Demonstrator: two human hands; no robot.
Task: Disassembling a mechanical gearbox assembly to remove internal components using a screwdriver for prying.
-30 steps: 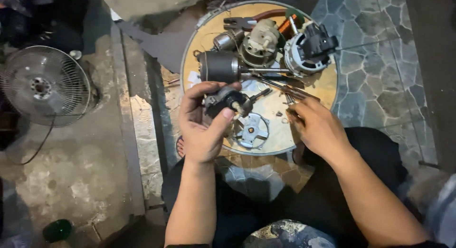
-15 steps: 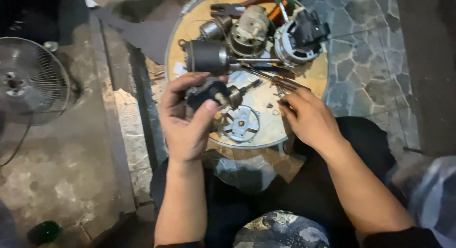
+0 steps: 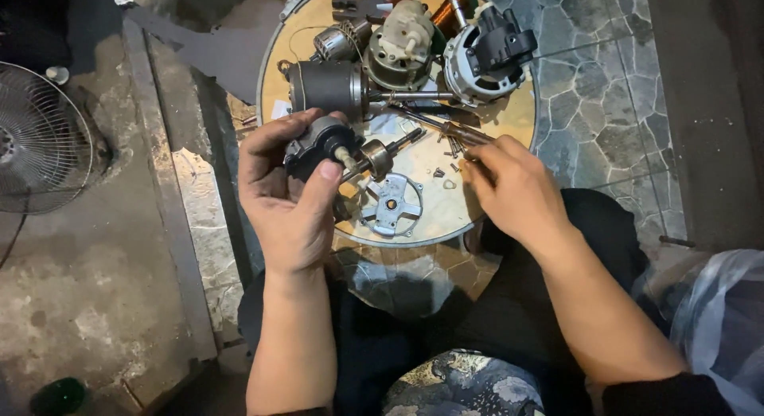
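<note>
Left hand grips the small motor: likely dense, rigid, greasy; hold its body, not the shaft. Right hand, at 3 o'clock, pinches among loose screws.

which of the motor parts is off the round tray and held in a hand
The small dark motor part with a shaft, gripped in the left hand. The dark cylinder and other parts rest on the round tray.
</note>
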